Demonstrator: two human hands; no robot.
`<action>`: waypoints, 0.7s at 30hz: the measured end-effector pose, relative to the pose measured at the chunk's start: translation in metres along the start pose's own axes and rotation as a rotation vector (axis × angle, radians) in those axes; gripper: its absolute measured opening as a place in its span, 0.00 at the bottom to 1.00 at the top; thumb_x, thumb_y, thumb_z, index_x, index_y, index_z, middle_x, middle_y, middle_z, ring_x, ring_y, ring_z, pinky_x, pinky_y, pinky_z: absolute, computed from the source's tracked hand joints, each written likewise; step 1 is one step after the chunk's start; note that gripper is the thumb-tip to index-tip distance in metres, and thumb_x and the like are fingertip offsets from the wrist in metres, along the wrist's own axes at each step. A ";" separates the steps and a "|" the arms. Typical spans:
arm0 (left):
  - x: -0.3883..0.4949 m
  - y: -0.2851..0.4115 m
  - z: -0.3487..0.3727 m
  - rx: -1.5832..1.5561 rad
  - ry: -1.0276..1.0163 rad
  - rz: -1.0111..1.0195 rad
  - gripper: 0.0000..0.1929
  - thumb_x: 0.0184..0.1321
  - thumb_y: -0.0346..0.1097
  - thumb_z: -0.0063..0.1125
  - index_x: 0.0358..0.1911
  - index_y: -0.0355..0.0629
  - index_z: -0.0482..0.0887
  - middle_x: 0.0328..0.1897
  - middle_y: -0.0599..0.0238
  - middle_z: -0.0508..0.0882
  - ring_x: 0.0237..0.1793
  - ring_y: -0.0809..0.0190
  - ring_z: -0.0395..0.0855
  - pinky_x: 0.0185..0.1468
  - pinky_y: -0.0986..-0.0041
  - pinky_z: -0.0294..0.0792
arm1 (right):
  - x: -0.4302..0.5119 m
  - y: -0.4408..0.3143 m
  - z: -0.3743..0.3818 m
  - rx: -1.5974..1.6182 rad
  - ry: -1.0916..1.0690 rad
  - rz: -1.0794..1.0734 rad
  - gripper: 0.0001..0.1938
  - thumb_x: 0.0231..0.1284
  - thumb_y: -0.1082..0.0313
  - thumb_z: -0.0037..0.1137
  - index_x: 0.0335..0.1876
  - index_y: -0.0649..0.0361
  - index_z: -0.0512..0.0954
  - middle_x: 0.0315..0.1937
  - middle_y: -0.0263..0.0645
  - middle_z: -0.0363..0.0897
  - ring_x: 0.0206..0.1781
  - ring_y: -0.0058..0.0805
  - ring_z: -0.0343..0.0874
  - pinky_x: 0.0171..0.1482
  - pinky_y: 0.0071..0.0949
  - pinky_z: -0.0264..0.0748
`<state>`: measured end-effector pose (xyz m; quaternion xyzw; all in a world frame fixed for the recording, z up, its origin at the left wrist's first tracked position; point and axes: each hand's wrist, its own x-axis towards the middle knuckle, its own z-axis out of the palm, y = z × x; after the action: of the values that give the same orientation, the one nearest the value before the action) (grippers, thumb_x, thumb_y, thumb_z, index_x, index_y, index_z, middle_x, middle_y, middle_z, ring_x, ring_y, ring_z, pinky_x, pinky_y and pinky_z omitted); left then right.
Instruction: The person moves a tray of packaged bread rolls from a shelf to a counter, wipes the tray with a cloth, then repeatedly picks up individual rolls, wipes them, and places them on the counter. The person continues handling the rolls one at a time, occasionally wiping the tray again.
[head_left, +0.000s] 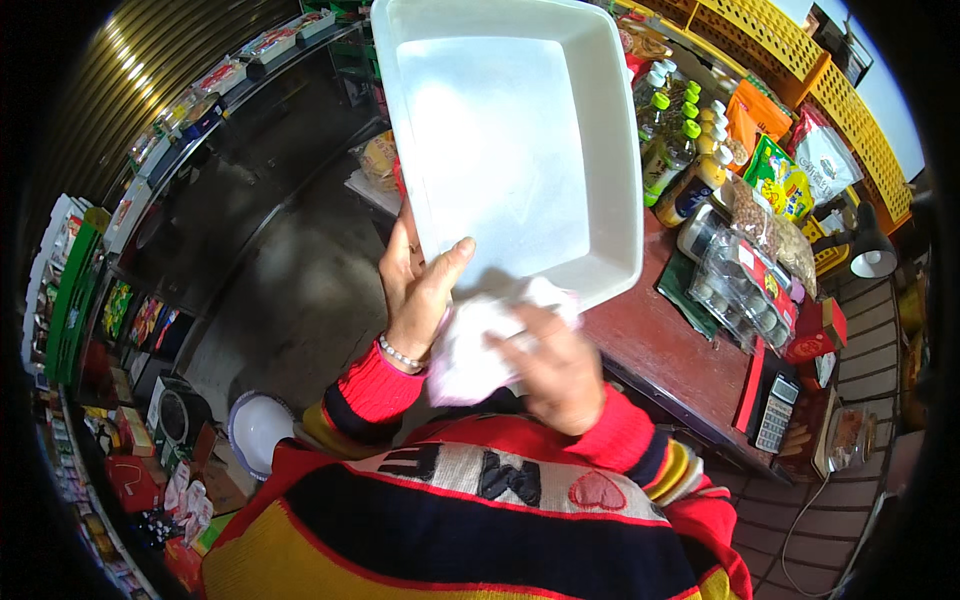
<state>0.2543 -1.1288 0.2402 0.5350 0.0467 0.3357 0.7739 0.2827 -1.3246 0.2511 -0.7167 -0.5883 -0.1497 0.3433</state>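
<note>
A white rectangular plastic tub (495, 150) is held up before me, its hollow inside facing me. My left hand (422, 289) grips the tub's lower left edge, with the thumb over the rim and the fingers behind it. A white and pinkish cloth (480, 345) lies against the tub's near rim. Blurred, my right hand (555, 364) holds this cloth from above, at the near right of my left hand.
Right of the tub stands a dark red table (675, 367) with bottles (671, 161), bagged foods, a clear egg carton (742, 292) and a calculator (778, 412). A white basin (261, 435) is at lower left. Stocked shelves (165, 150) curve along the left.
</note>
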 end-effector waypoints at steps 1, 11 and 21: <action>0.001 0.003 0.004 -0.047 0.000 -0.058 0.36 0.60 0.22 0.62 0.72 0.32 0.62 0.64 0.57 0.76 0.62 0.64 0.74 0.65 0.69 0.67 | 0.005 -0.004 0.011 0.004 -0.084 -0.081 0.33 0.37 0.81 0.59 0.59 0.53 0.78 0.58 0.46 0.75 0.59 0.47 0.78 0.52 0.43 0.81; -0.019 0.008 0.013 0.234 -0.210 0.110 0.41 0.54 0.21 0.60 0.74 0.27 0.57 0.68 0.51 0.73 0.66 0.58 0.74 0.68 0.65 0.67 | -0.025 0.075 0.003 -0.363 -0.038 0.359 0.24 0.40 0.78 0.65 0.51 0.61 0.80 0.49 0.51 0.79 0.49 0.52 0.80 0.50 0.41 0.79; -0.036 -0.001 0.027 0.209 -0.230 -0.001 0.40 0.52 0.21 0.60 0.72 0.28 0.60 0.66 0.51 0.76 0.63 0.59 0.77 0.67 0.66 0.68 | -0.030 0.044 0.025 0.049 -0.011 0.270 0.21 0.44 0.79 0.62 0.49 0.61 0.81 0.49 0.51 0.80 0.48 0.52 0.80 0.51 0.42 0.79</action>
<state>0.2390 -1.1714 0.2402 0.6476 -0.0074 0.2651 0.7144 0.3119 -1.3333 0.2002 -0.7817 -0.4918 -0.0835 0.3744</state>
